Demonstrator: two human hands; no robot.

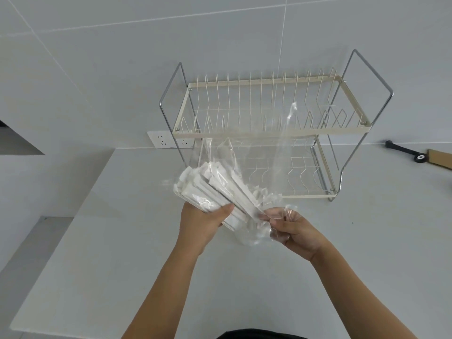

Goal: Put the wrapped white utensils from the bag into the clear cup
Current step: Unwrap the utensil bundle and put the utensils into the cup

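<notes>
A pale grey counter (342,265) runs up to a wall of large light tiles, with a double wall socket (161,139) set low at the join. At the left, the left hand (203,223) is closed around the lower ends of a thick bundle of wrapped white utensils (212,189), which fan up and to the left above the counter. A clear plastic bag (276,148) billows upward behind and to the right of the bundle, its film partly veiling what stands behind. Just right of the bundle, the right hand (291,231) pinches crumpled clear plastic between thumb and fingers, touching the bundle's lower end. Whether that film is only the bag or also a cup cannot be told. Behind the hands a two-tier cream and chrome dish rack (269,129) stands against the wall. Far right, a black handled tool (403,151) lies beside a strip of brown cardboard (440,161).
</notes>
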